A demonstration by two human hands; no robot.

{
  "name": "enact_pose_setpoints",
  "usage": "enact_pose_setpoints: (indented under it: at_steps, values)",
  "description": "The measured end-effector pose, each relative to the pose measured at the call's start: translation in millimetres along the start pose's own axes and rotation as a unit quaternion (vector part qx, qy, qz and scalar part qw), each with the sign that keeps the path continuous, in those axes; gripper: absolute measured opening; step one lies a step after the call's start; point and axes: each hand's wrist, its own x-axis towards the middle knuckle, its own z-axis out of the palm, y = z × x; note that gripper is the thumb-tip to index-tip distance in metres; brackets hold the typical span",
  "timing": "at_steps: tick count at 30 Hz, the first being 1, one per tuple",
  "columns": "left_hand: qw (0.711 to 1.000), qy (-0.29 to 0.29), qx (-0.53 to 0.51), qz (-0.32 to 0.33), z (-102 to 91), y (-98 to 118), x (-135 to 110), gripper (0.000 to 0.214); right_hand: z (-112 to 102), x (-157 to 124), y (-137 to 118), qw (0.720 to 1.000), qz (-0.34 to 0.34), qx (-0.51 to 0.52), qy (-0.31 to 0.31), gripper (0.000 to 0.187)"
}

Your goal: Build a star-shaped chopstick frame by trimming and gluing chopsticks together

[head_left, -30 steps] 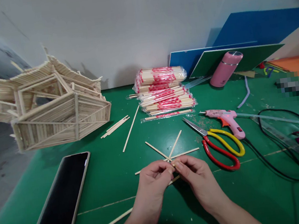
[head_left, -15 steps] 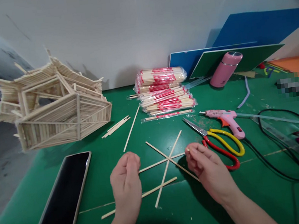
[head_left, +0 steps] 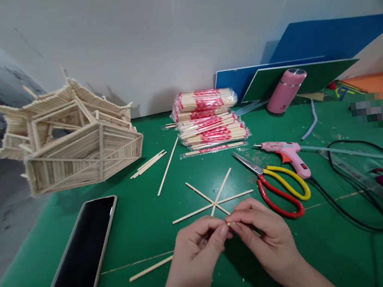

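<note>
My left hand [head_left: 201, 247] and my right hand [head_left: 263, 232] meet near the front of the table, fingertips pinched together. A pale wooden tip shows between them; it lines up with the nearest chopstick [head_left: 151, 268], whose middle is hidden behind my left hand. Just beyond my fingers, thin chopsticks lie crossed in a star: one runs nearly level [head_left: 189, 215], one slants down to the right [head_left: 197, 191], and another slants up to the right [head_left: 224, 181]. My hands cover the near ends of the two slanted ones.
A chopstick-built house model [head_left: 84, 152] stands at left, behind a phone [head_left: 79, 255]. Wrapped chopsticks [head_left: 209, 118] are piled at the back, with loose ones [head_left: 148, 163] nearby. Scissors [head_left: 281, 188], a pink glue gun [head_left: 286, 152], its black cord [head_left: 343, 218] and a pink bottle [head_left: 286, 92] are at right.
Both hands have left the ends of the level chopstick and come together nearer to me, over the nearest chopstick's right end. The level chopstick now lies free across the others.
</note>
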Motion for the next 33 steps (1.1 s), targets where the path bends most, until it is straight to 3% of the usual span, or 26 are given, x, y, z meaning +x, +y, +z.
enact_pose_setpoints:
  at_steps: [3,9,18,25,29,31,33]
  values:
    - [0.999,0.002,-0.024,-0.024,-0.8,-0.6,1.2,0.017,-3.4,1.3,0.5,1.0,-0.013,-0.011,-0.015,0.022]
    - [1.0,0.023,-0.021,0.001,-1.0,-0.8,3.0,0.013,-4.0,5.0,1.8,0.999,-0.005,-0.011,-0.035,0.024]
    - [0.989,0.075,-0.108,-0.067,6.8,-15.5,5.0,0.018,4.1,0.3,8.5,0.998,0.052,0.036,0.008,0.014]
    - [0.986,0.025,-0.133,-0.093,4.9,-24.0,1.9,0.024,-0.1,-7.5,8.8,0.996,-0.054,-0.065,-0.031,0.03]
    - [0.989,0.002,-0.108,-0.099,1.9,-27.1,0.7,0.022,-10.9,-9.0,8.7,0.992,-0.053,-0.077,-0.08,0.032]
    - [0.997,-0.004,-0.052,-0.06,0.0,-26.3,-0.6,0.018,-31.3,-1.5,16.9,0.988,-0.036,-0.149,-0.014,0.031]
    - [0.999,-0.016,0.041,0.014,-2.5,-24.6,-2.5,0.014,-63.4,11.5,31.7,0.95,0.02,-0.275,0.148,0.023]
